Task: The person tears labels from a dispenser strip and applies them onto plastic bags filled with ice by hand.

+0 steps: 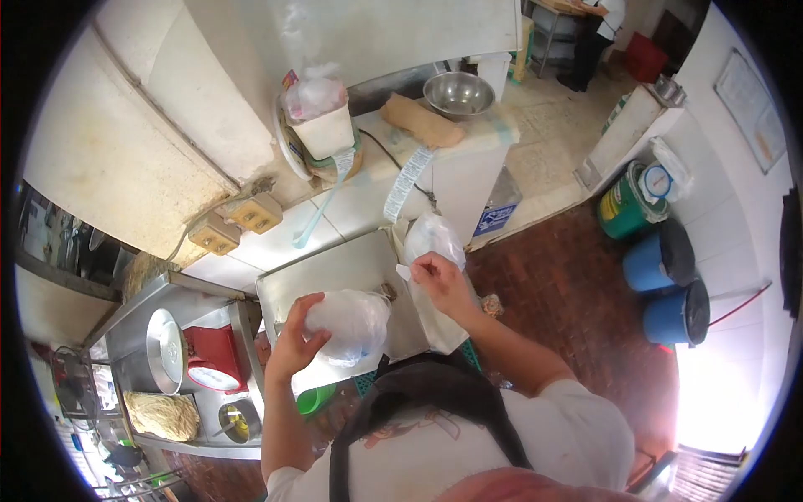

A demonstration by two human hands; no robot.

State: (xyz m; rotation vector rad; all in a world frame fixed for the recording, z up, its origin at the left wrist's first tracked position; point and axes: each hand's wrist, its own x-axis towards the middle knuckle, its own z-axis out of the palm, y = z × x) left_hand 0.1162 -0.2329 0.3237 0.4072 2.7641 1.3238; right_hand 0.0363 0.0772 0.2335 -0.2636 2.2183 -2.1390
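A filled clear plastic bag (pixel 350 328) rests on the light-coloured tray surface (pixel 314 272) in front of me. My left hand (pixel 294 341) cups its left side, with the thumb and fingers curved against the plastic. My right hand (pixel 443 286) pinches a small white sticker (pixel 404 272) between thumb and fingertips, to the right of that bag. Just behind the right hand, a second filled plastic bag (pixel 433 238) sits at the far right of the work surface. What the bags contain is hard to make out.
A strip of printed labels (pixel 407 184) hangs from the ledge, near a steel bowl (pixel 459 92) and a white container (pixel 326 130) of plastic bags. A red scale (pixel 213 358) stands on the left counter. Blue bins (pixel 677 314) line the right wall; a person (pixel 595 38) stands far back.
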